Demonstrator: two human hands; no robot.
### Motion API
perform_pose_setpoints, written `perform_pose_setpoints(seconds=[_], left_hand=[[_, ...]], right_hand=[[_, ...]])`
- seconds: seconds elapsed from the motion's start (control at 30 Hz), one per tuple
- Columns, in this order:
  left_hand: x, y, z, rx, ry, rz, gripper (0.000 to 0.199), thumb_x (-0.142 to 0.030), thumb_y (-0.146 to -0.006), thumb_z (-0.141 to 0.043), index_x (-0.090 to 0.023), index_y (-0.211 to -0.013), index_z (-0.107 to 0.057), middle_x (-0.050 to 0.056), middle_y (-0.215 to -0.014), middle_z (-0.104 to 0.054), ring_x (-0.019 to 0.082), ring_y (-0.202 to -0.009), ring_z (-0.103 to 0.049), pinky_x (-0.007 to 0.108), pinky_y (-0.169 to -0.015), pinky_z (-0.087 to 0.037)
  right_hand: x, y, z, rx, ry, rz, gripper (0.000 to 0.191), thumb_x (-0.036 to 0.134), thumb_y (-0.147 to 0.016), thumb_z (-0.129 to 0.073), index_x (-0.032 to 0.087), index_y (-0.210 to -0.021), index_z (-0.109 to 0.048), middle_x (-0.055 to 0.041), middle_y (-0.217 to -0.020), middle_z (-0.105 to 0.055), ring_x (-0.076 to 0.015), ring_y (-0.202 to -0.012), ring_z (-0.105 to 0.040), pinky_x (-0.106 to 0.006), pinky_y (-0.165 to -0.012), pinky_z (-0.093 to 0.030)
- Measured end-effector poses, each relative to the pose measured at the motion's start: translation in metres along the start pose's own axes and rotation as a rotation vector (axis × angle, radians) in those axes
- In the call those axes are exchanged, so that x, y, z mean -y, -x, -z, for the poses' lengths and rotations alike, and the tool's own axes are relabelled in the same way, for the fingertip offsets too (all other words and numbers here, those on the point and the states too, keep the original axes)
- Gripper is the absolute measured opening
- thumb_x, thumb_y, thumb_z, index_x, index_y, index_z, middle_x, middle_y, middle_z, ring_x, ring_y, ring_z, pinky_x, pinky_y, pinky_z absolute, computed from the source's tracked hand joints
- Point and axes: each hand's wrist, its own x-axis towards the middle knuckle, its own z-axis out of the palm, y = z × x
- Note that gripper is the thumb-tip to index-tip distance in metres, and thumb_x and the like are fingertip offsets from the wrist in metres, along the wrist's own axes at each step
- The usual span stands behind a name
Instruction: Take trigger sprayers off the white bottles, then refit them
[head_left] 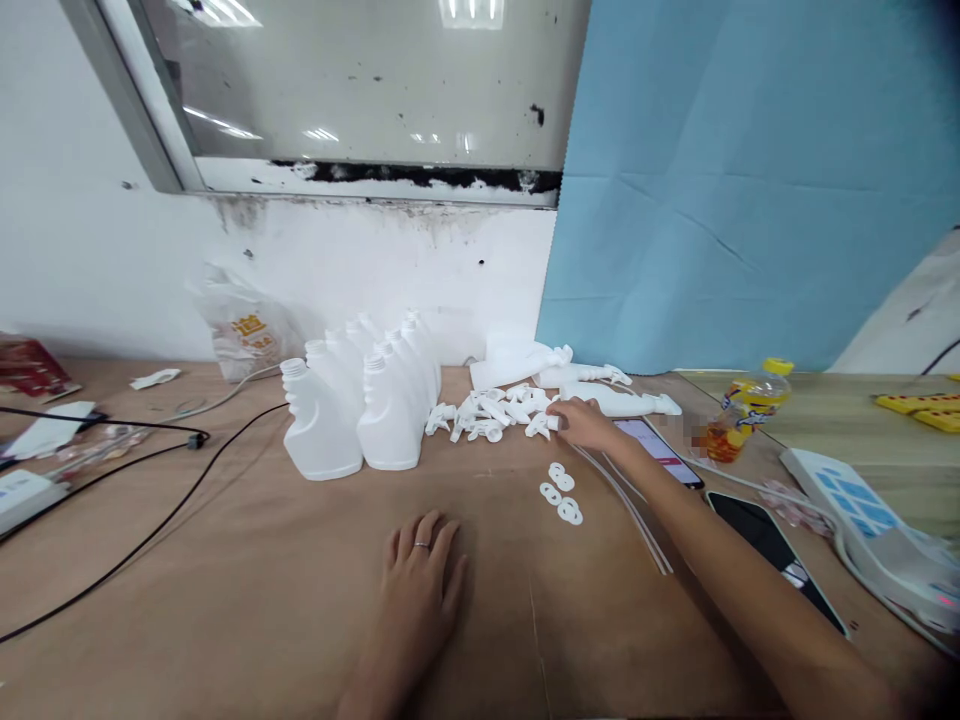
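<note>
My left hand (pixel 424 575) lies on the brown tabletop with its fingers slightly apart, a ring on one finger, and nothing in it. Reaching forward, my right hand (pixel 586 424) has its fingers closed at the collar of a white spray trigger head (pixel 540 426), at the right edge of a pile of trigger heads (pixel 491 408). Its fingertips are partly hidden. Just in front of that hand lie several white ring washers (pixel 563 482) and thin clear tubes (pixel 634 515). White bottles without tops (pixel 391 420) stand in two rows left of the pile.
Bottles with trigger heads fitted (pixel 611 399) lie behind my right hand. Two phones (pixel 772 550), a yellow-capped drink bottle (pixel 742 415) and a power strip (pixel 862 510) are at the right. Black cables (pixel 161 535) cross the left side, near a plastic bag (pixel 247 325).
</note>
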Motion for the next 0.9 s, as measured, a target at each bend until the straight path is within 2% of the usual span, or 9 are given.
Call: perform_pose_setpoints(seconds=[0.17, 0.27, 0.33, 0.4, 0.5, 0.57, 0.63, 0.8, 0.9], left_hand=[[-0.002, 0.001, 0.001, -0.015, 0.073, 0.004, 0.039, -0.024, -0.093, -0.049, -0.024, -0.131, -0.055, 0.010, -0.135, -0.055, 0.028, -0.122, -0.051, 0.051, -0.102, -0.041], [-0.008, 0.002, 0.007, -0.047, 0.207, 0.013, 0.053, -0.027, -0.092, -0.053, -0.024, -0.144, -0.040, 0.013, -0.144, -0.047, 0.027, -0.128, -0.050, 0.047, -0.102, -0.045], [-0.013, 0.003, 0.012, -0.058, 0.292, 0.024, 0.066, -0.032, -0.089, -0.060, -0.026, -0.148, -0.031, 0.013, -0.148, -0.041, 0.028, -0.131, -0.048, 0.046, -0.102, -0.046], [-0.017, 0.003, 0.016, -0.051, 0.348, 0.036, 0.078, -0.034, -0.084, -0.066, -0.028, -0.150, -0.026, 0.013, -0.150, -0.039, 0.029, -0.131, -0.049, 0.047, -0.102, -0.047], [-0.019, 0.003, 0.019, 0.007, 0.402, 0.041, 0.064, -0.031, -0.087, -0.062, -0.027, -0.145, -0.036, 0.012, -0.140, -0.052, 0.027, -0.121, -0.057, 0.044, -0.095, -0.051], [-0.018, 0.002, 0.019, 0.044, 0.418, 0.060, 0.045, -0.029, -0.091, -0.054, -0.025, -0.136, -0.047, 0.011, -0.126, -0.063, 0.026, -0.110, -0.064, 0.041, -0.089, -0.054], [-0.017, 0.001, 0.019, 0.053, 0.430, 0.093, 0.034, -0.028, -0.093, -0.051, -0.023, -0.126, -0.055, 0.010, -0.116, -0.067, 0.025, -0.103, -0.066, 0.041, -0.086, -0.055], [-0.016, -0.001, 0.021, 0.047, 0.513, 0.055, 0.025, -0.031, -0.092, -0.055, -0.024, -0.114, -0.062, 0.010, -0.117, -0.066, 0.026, -0.108, -0.062, 0.044, -0.092, -0.052], [-0.017, -0.001, 0.021, 0.084, 0.571, 0.080, 0.027, -0.032, -0.091, -0.057, -0.025, -0.116, -0.063, 0.008, -0.115, -0.067, 0.025, -0.105, -0.063, 0.042, -0.091, -0.052]], right_hand=[[0.040, 0.021, -0.005, -0.063, 0.088, 0.060, 0.029, 0.014, -0.076, -0.060, 0.018, -0.104, -0.067, -0.0099, -0.107, -0.070, -0.0262, -0.102, -0.060, -0.039, -0.097, -0.035], [0.085, 0.047, -0.014, -0.111, -0.048, 0.122, 0.020, 0.027, -0.085, -0.058, 0.019, -0.102, -0.066, -0.0058, -0.092, -0.070, -0.0215, -0.082, -0.061, -0.031, -0.079, -0.044], [0.119, 0.070, -0.023, -0.016, -0.181, 0.177, 0.019, 0.035, -0.086, -0.061, 0.020, -0.096, -0.068, -0.0043, -0.088, -0.070, -0.0207, -0.078, -0.061, -0.031, -0.074, -0.045], [0.148, 0.090, -0.033, 0.100, -0.300, 0.281, 0.021, 0.036, -0.084, -0.067, 0.022, -0.100, -0.070, -0.0042, -0.095, -0.072, -0.0220, -0.087, -0.063, -0.034, -0.083, -0.046], [0.168, 0.107, -0.039, 0.335, -0.510, 0.387, 0.035, 0.042, -0.082, -0.072, 0.024, -0.112, -0.069, -0.0039, -0.105, -0.073, -0.0223, -0.096, -0.065, -0.035, -0.091, -0.046], [0.162, 0.107, -0.035, 0.432, -0.624, 0.342, 0.037, 0.043, -0.086, -0.066, 0.024, -0.117, -0.067, -0.0041, -0.107, -0.073, -0.0214, -0.098, -0.066, -0.033, -0.090, -0.048], [0.141, 0.099, -0.026, 0.381, -0.590, 0.228, 0.031, 0.037, -0.091, -0.060, 0.021, -0.116, -0.068, -0.0052, -0.105, -0.073, -0.0205, -0.095, -0.067, -0.031, -0.085, -0.050], [0.069, 0.080, 0.003, 0.245, 0.019, 0.139, 0.021, 0.010, -0.078, -0.058, 0.018, -0.088, -0.074, -0.0080, -0.089, -0.073, -0.0214, -0.081, -0.064, -0.029, -0.074, -0.045], [0.046, 0.079, 0.009, 0.305, 0.079, 0.098, 0.022, 0.008, -0.074, -0.060, 0.018, -0.088, -0.074, -0.0067, -0.085, -0.072, -0.0202, -0.076, -0.063, -0.027, -0.067, -0.043]])
